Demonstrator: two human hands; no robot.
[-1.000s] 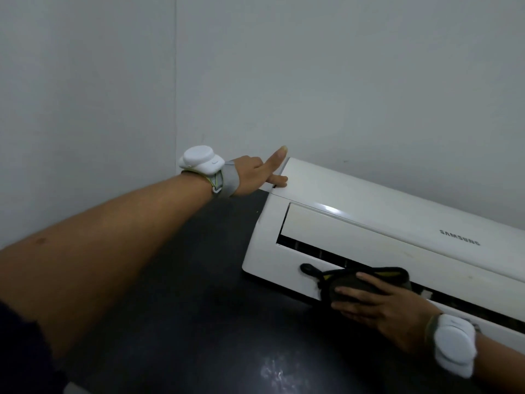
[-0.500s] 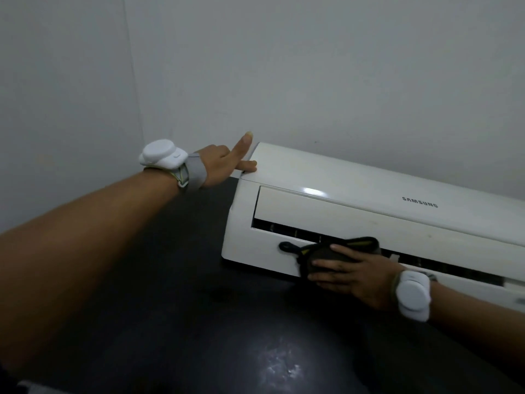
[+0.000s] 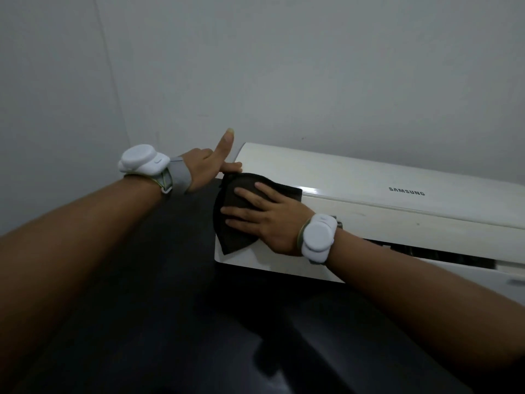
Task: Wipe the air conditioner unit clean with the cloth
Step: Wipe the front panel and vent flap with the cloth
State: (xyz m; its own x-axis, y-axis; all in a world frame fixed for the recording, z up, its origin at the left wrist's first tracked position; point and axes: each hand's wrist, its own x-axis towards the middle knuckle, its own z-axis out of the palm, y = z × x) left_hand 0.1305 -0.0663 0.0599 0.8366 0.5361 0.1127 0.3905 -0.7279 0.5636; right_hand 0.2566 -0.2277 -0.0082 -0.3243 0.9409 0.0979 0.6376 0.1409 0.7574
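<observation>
From the head view, we see the air conditioner unit [image 3: 369, 177] lying on a dark surface [image 3: 159, 294] against the wall [image 3: 284, 66], its right end cut off by the frame. The right hand [image 3: 270, 220] lies flat, its grip spread, pressing the dark cloth [image 3: 244, 183] onto the unit's left end and hiding the cloth's middle. The left hand [image 3: 204, 166] is at the unit's upper left corner, thumb touching it and index finger raised. Its other fingers are hidden, so we cannot tell its grip.
</observation>
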